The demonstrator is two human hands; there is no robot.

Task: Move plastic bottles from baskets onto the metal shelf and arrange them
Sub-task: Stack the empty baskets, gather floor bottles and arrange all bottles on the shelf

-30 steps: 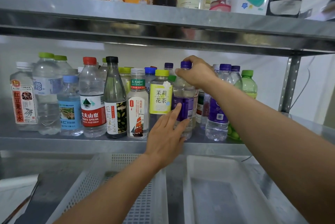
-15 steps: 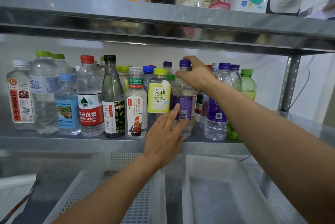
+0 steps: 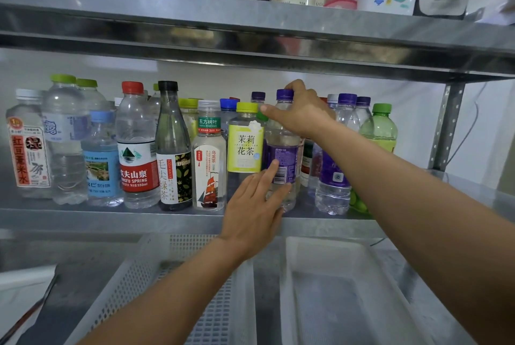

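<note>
Two white baskets stand below the metal shelf. On it: purple-capped bottle, upright; your right grip curls round its neck, your left grip, fingers straight, touches its label.

The Nongfu Spring bottle has a red cap and red-and-white label, the soda water bottle a black cap and leaf-patterned label, the jasmine tea bottle yellow-green ones, the purple-labelled bottle a purple cap.

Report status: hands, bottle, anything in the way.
Right hand grips purple-label bottle at neck. Left hand flat against its label. Bottle upright on shelf. Yellow-label bottle close alongside.
</note>
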